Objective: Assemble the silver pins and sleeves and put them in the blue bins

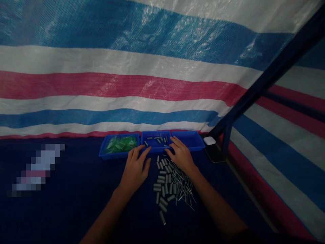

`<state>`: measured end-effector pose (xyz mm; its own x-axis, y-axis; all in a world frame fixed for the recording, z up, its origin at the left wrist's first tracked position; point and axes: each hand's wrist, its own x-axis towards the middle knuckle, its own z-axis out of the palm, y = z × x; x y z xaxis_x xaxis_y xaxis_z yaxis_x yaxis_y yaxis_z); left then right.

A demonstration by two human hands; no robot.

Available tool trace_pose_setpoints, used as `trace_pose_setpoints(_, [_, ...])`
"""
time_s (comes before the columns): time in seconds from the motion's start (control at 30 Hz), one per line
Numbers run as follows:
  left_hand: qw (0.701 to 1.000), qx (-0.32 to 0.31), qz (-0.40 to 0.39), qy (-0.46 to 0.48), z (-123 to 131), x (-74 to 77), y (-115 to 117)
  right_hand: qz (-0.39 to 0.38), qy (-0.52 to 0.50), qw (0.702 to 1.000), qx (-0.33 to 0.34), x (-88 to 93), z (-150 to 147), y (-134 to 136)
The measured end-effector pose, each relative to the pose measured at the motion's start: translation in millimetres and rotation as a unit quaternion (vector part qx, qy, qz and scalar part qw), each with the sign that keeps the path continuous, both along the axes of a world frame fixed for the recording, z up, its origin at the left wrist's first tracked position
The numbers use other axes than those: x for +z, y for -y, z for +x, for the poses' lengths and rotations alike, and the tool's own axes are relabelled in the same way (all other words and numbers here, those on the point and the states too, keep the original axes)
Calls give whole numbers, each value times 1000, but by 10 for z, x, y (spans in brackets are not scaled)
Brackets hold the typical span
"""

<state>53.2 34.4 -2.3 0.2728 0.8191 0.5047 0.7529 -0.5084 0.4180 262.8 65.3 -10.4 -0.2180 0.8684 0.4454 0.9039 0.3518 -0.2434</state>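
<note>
My left hand point(136, 166) is over the front edge of the middle blue bin point(155, 149), fingers apart and nothing visible between them. Across from it, my right hand point(182, 155) reaches over the border of the middle bin and the right blue bin point(189, 138); its fingers are spread, with no held thing visible. Several small metal cylinders point(158, 139) lie in the middle bin. On the dark surface between my forearms is a loose group of short grey cylinders point(160, 180), beside a heap of thin metal rods point(183, 184) partly under my right wrist.
A left blue bin point(101, 154) holds green and clear plastic pieces point(120, 144). A dark phone point(215, 153) and a white case point(209, 141) lie at the right. Striped sheeting point(114, 84) rises behind the table, and a dark frame bar point(250, 91) slants at the right.
</note>
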Motion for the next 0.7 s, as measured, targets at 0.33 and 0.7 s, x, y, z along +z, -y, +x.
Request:
trace_pose_setpoints(0.33, [973,-180,-96,-113,166,-102,90,27,-37,999,0,-21,-58,172])
trace_pose_setpoints(0.7, [990,-96,-89,-52,36,-235,171,-12,-56,997,43,1,23,200])
